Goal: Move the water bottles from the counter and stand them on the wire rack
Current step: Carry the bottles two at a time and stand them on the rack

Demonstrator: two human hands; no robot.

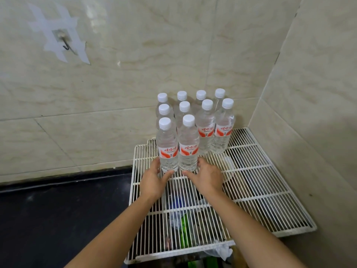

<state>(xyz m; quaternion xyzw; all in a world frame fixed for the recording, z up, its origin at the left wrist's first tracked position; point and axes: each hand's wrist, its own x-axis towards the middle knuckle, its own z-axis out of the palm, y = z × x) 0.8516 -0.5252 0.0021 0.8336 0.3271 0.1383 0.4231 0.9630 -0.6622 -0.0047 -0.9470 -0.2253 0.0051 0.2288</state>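
Bottles point(193, 122) stand upright in a tight cluster at the rack's point(260, 171) far edge, toward its far left corner, long axes vertical, white caps up. Ten caps show, in three rows; the nearest row has only two, so the far right part of that row is bare wire.

Directly ahead of both hands are those two front bottles, one per hand. The left hand point(154, 180) cups the base of the front-left bottle point(167, 146) from its outer side, thumb curled across the front, fingers half open and touching the plastic. The right hand point(208, 178) mirrors it on the front-right bottle point(189, 144), thumb in front, fingers hidden behind the base. Neither bottle looks lifted; both seem to rest on the wires, so the hands appear to be steadying or nudging them square.

No bottles show on the dark counter point(58, 209) left of the rack.
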